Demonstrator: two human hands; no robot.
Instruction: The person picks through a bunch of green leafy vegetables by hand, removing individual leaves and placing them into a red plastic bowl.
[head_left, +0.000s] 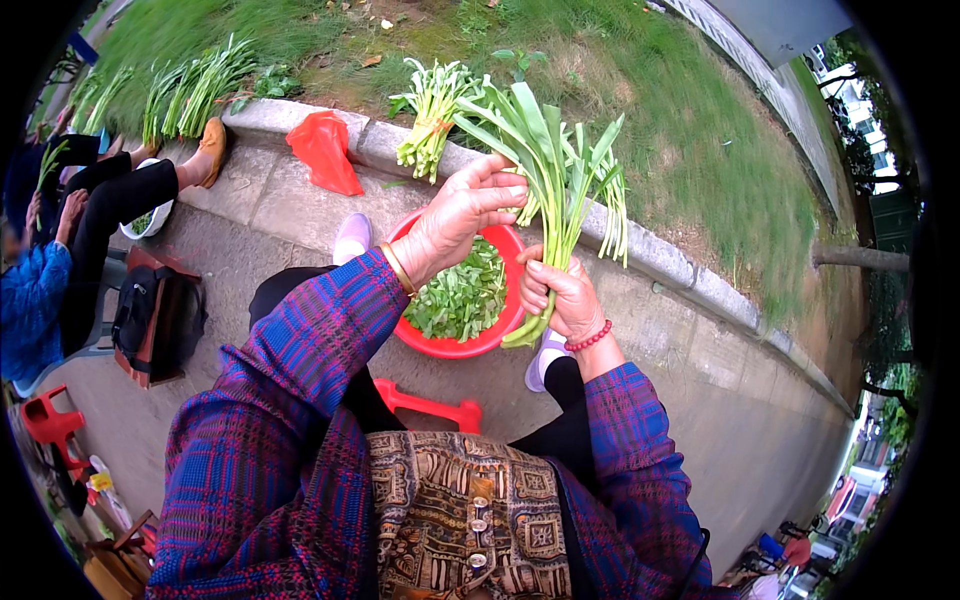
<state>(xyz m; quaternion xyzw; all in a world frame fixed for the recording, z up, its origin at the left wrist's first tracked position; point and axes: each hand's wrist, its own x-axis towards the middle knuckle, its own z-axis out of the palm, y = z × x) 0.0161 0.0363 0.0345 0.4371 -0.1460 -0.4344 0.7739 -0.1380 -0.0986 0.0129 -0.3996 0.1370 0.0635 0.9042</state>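
Note:
In front of me, upright above a red basin (462, 349), is a bunch of leafy greens (548, 190) with long narrow leaves and pale green stems. My right hand (568, 298), with a red bead bracelet at its wrist, is wrapped round the lower stems. Higher up, my left hand (468, 212) has its bent fingers and thumb against the side of the bunch, closed on leaves there; its fingertips are partly hidden. Cut green pieces (460, 300) lie in the basin between my feet. Behind the held bunch, a tied bundle of greens (432, 125) rests on the kerb.
A red plastic bag (325, 150) lies against the stone kerb (690, 270), with grass beyond. A red stool (435, 405) is below me. At the left, a seated person (110, 195) holds greens beside a white bowl (150, 222); more greens (205, 90) lie along the kerb.

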